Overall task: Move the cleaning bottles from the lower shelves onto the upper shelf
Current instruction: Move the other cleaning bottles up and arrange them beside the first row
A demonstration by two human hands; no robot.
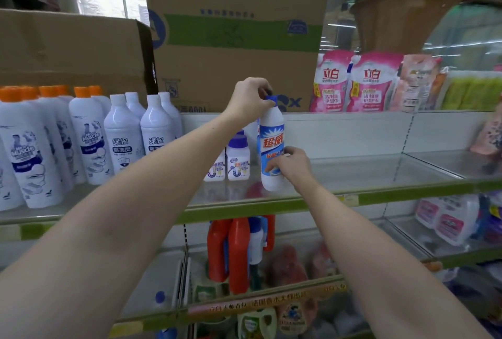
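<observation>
A white cleaning bottle with a blue cap and a blue-and-red label stands upright on the upper glass shelf. My left hand grips its cap and neck from above. My right hand holds its lower body from the right. Two small white bottles with purple caps stand just left of it. On the shelf below, red bottles and a white bottle with a blue cap stand in a group.
White bottles with orange and white caps fill the upper shelf's left part. Cardboard boxes and pink refill pouches sit on top. Right of my hands the glass shelf is bare. Pink-labelled containers stand lower right.
</observation>
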